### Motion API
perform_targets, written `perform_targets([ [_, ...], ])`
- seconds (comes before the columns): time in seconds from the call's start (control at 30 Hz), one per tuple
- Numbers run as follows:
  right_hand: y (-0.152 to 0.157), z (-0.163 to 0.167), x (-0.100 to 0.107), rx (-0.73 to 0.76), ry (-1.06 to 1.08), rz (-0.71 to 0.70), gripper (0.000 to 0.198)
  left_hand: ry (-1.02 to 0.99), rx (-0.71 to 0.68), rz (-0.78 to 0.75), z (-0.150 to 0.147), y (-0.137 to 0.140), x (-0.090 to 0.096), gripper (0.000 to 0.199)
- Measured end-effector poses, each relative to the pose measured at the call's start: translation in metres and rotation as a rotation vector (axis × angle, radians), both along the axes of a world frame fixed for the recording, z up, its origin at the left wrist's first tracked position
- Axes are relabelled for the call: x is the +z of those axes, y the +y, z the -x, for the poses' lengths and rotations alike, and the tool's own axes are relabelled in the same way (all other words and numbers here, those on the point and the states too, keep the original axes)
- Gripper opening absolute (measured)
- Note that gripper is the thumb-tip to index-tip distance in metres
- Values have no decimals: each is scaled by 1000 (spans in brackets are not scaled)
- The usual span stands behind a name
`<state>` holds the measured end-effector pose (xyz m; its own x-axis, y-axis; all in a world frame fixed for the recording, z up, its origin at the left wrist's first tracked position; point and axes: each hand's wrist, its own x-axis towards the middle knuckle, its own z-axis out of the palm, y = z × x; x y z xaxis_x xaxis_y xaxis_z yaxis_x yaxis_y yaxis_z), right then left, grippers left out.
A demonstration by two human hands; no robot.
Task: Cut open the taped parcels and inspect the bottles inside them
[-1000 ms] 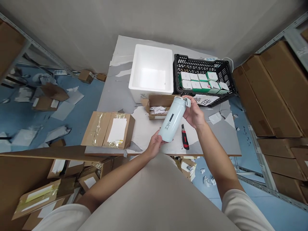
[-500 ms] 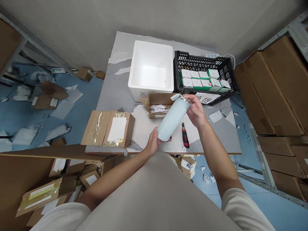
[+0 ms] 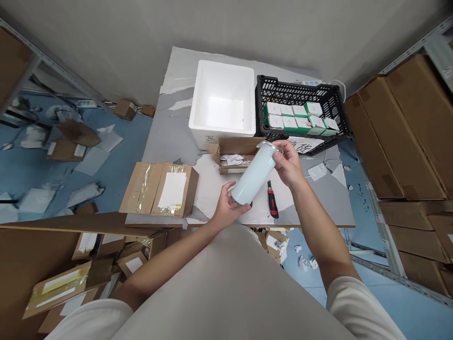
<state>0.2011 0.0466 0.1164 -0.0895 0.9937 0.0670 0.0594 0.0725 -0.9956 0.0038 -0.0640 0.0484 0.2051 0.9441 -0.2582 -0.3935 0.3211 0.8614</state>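
A pale blue insulated bottle (image 3: 255,174) is held tilted above the table, its metal-rimmed top up and to the right. My right hand (image 3: 288,164) grips it at the top end, with the thumb near the rim. My left hand (image 3: 227,206) cups the base, thumb and fingers to either side of it. Behind the bottle lies an opened cardboard box (image 3: 226,170) with crumpled white paper inside. A red and black utility knife (image 3: 272,203) rests on the table below my right hand.
A white foam box (image 3: 196,118) and a black plastic crate (image 3: 261,123) holding several white-green boxes stand at the back. A taped carton (image 3: 193,191) sits at the table's left front. Shelved cartons (image 3: 399,137) line the right side.
The bottle has turned in my hands, so its flip loop now sits differently at the top. My left fingers have opened out somewhat and shifted around the base.
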Motion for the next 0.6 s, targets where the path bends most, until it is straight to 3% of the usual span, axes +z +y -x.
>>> perform_targets([
  [0.13,4,-9,0,40,-125,-143,58,-124,-24,4,0,-1,3,74],
  [0.27,9,-17,5,44,-292,-265,67,-280,-150,85,1,-1,7,77],
  [0.5,0,-2,7,101,89,-39,43,-318,-219,209,-2,-7,3,81],
  [0.6,-1,-1,6,33,127,-79,40,-221,-236,164,5,-2,-2,84],
])
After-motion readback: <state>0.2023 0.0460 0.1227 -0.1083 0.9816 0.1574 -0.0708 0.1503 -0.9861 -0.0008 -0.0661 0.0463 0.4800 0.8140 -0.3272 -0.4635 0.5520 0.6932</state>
